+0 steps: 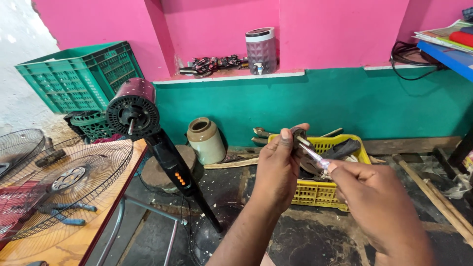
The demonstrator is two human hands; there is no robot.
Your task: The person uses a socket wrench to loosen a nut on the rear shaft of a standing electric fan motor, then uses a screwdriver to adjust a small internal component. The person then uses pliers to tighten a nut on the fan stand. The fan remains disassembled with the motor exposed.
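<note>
My left hand (278, 170) is raised at mid-frame, pinching a small dark round part (297, 134) between thumb and fingertips. My right hand (379, 204) grips a screwdriver (310, 151) with a clear handle, its tip set against that part. Both hands hover over a yellow plastic basket (315, 192) of tools on the dark floor. To the left a stand fan's maroon motor head (133, 111) with bare shaft leans on its black pole (180, 177), grille and blades removed.
A wire fan guard (64, 187) lies on the wooden table (84, 236) at left, with blue-handled pliers (64, 214) under it. Green crates (79, 74) stand behind. A ceramic jar (204, 140), wooden sticks (433, 197) and a blue shelf (448, 54) line the green wall.
</note>
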